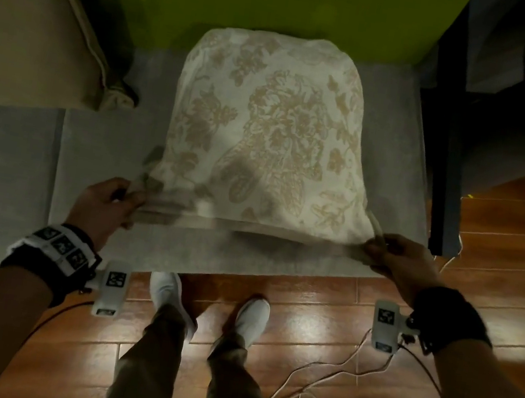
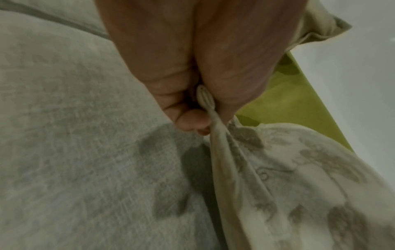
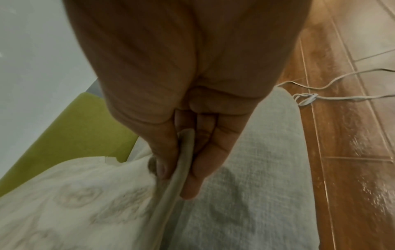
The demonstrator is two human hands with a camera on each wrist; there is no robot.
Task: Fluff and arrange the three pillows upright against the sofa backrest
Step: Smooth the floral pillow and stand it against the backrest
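Nearest, the left hand [image 1: 105, 205] and right hand [image 1: 395, 261] each pinch a near corner of the floral pillow [image 1: 265, 130], which lies on the grey seat [image 1: 96, 152], apparently reaching the green backrest [image 1: 268, 3]. Shake evenly, keeping both corner grips tight, then tip it upright.

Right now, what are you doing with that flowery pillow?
A person stands in front of a sofa and holds a floral pillow by its two near corners. The left hand pinches one corner and the right hand pinches the other. The pillow's far edge lies by the green backrest, with the rest over the grey seat. A plain beige pillow sits to the left. No third pillow is in view.
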